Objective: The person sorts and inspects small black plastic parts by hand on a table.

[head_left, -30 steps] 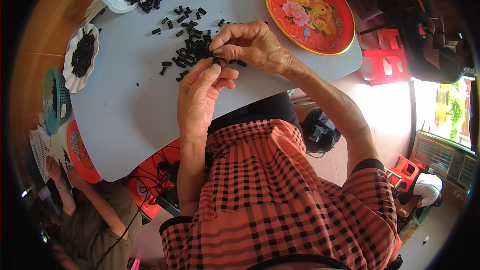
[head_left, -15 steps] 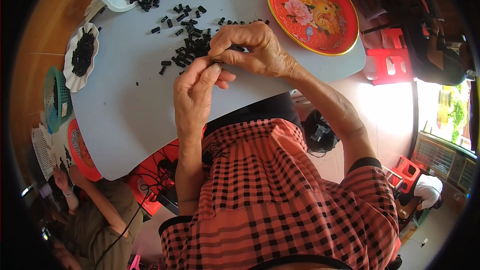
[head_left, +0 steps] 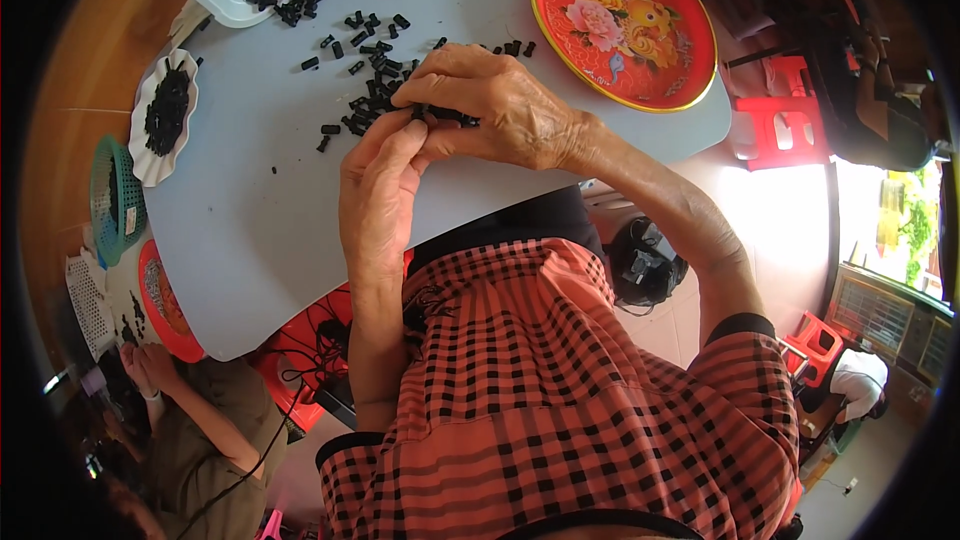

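Since the last frame, both hands have shifted slightly left, and the right hand (head_left: 505, 112) now covers more of the pile of black parts (head_left: 372, 92). One small black part (head_left: 418, 113) sits at the fingertips, above the table (head_left: 250, 210); it is mostly hidden, so its long axis cannot be told. The left hand (head_left: 380, 180) pinches it, fingers nearly closed; the right fingers curl around it, their grip unclear.
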`<control>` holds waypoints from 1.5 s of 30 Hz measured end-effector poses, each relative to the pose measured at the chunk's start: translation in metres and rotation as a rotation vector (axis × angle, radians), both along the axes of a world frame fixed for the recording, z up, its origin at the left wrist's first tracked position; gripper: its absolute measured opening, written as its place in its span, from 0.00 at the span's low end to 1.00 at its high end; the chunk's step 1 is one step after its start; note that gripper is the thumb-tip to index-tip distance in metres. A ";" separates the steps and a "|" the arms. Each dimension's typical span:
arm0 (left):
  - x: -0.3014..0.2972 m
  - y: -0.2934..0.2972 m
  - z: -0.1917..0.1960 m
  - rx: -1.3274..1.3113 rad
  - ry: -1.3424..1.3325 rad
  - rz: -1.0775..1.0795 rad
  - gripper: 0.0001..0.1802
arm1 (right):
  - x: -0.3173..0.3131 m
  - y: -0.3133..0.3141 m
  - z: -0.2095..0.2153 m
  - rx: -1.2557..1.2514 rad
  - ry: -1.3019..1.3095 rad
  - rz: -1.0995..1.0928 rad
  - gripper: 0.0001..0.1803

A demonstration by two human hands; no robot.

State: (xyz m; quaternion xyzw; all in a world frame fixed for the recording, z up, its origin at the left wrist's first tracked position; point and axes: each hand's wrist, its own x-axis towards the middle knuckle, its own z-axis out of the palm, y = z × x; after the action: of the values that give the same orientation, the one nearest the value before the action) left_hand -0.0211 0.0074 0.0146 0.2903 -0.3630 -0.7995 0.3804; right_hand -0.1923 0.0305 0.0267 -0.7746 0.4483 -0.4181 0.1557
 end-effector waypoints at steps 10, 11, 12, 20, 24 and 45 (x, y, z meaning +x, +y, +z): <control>-0.004 0.002 -0.005 0.106 0.065 -0.043 0.12 | 0.003 0.003 -0.013 -0.084 0.060 -0.057 0.21; -0.007 0.003 -0.002 0.120 0.065 -0.050 0.12 | 0.004 0.003 -0.011 -0.105 0.084 -0.086 0.22; -0.010 0.005 -0.002 0.121 0.066 -0.052 0.12 | 0.004 0.003 -0.010 -0.127 0.109 -0.118 0.23; -0.006 -0.002 -0.009 0.112 0.077 -0.145 0.12 | 0.001 0.008 -0.016 0.004 -0.030 -0.107 0.26; -0.006 -0.002 -0.010 0.114 0.062 -0.145 0.12 | 0.002 0.011 -0.012 0.052 -0.063 -0.160 0.27; -0.009 0.001 -0.007 0.142 0.159 -0.142 0.13 | 0.000 0.013 -0.012 -0.059 0.008 -0.142 0.20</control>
State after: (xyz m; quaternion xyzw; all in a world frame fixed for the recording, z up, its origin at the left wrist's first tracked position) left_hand -0.0301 0.0081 0.0072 0.2259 -0.2939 -0.8685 0.3290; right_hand -0.1927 0.0437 0.0145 -0.7468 0.4902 -0.4380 0.1006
